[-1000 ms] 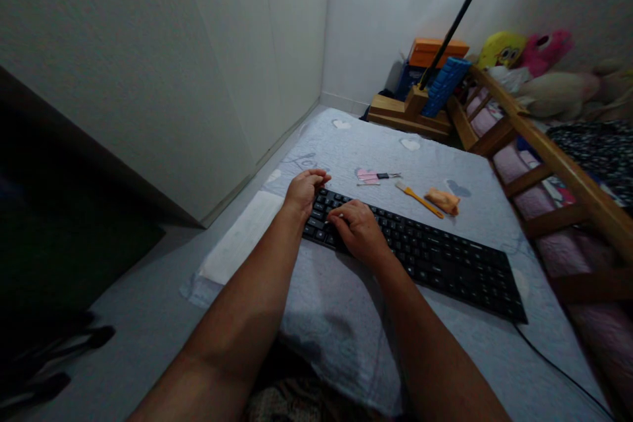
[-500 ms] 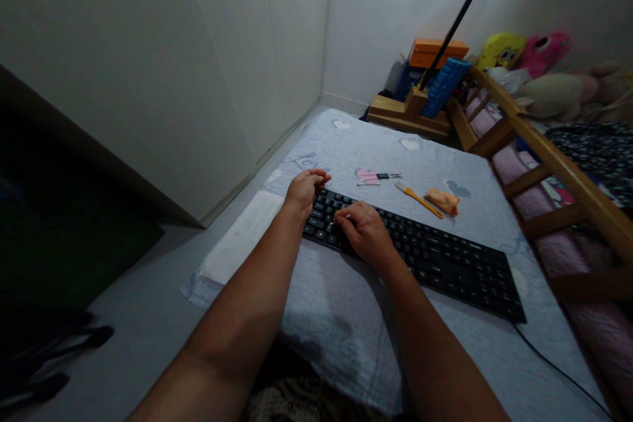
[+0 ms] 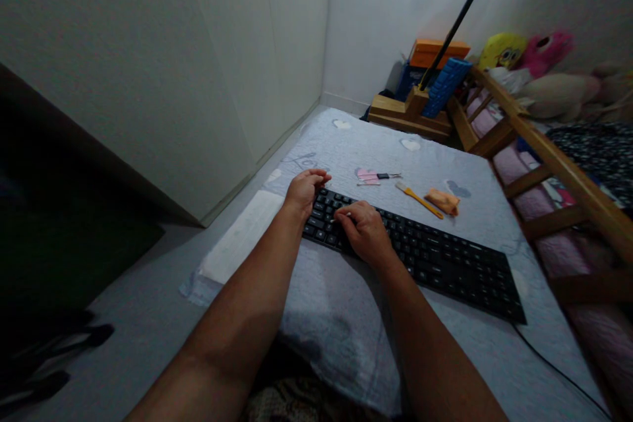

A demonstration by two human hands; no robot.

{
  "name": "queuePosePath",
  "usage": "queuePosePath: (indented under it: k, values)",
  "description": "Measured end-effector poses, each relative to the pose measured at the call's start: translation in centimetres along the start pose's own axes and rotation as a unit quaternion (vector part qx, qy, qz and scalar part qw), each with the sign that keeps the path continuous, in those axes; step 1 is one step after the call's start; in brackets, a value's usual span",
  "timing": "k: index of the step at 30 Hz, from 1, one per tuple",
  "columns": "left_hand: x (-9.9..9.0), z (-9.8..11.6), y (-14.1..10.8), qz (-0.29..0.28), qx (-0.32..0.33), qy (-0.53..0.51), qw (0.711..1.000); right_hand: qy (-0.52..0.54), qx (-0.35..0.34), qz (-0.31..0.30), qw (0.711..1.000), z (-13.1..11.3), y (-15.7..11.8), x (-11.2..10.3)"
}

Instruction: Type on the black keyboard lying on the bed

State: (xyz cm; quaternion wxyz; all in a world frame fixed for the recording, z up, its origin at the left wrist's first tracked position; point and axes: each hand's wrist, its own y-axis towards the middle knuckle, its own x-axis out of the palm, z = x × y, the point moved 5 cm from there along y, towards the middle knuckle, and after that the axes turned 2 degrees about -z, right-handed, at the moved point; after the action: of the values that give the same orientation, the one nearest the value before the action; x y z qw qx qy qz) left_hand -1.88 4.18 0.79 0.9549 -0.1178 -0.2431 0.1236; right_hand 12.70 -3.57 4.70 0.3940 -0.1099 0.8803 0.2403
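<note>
A black keyboard (image 3: 457, 270) lies at a slant on a cloth-covered table. My right hand (image 3: 364, 231) is over its left part, fingers pinched on a thin white cotton swab (image 3: 348, 214). One end of the swab points down among the keys. At the keyboard's far left corner is my left hand (image 3: 301, 192), closed with its fingers curled together. What those fingers hold, if anything, is too small to tell.
Beyond the keyboard lie a loose cotton swab (image 3: 368, 184), a slim tool with a black grip (image 3: 382, 176), a yellow-handled brush (image 3: 420, 199) and a crumpled orange cloth (image 3: 444, 200). Folded white cloth (image 3: 242, 237) is at left. A wooden bed rail (image 3: 558, 151) borders the right.
The swab in my right hand has shifted slightly and tilts a little differently over the keys. My left hand and the keyboard stay in place.
</note>
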Motion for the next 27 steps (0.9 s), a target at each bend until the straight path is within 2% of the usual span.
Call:
queuePosePath:
  k: [11,27]
  values:
    - [-0.04,-0.11,0.02,-0.002,-0.002,-0.003,1.000,-0.012,0.011,0.015,1.000,0.58,0.19,0.20]
    - [-0.22,-0.05,0.01,0.002,-0.022,-0.036,0.999,-0.015,-0.001,0.008,1.000,0.00,0.86,0.71]
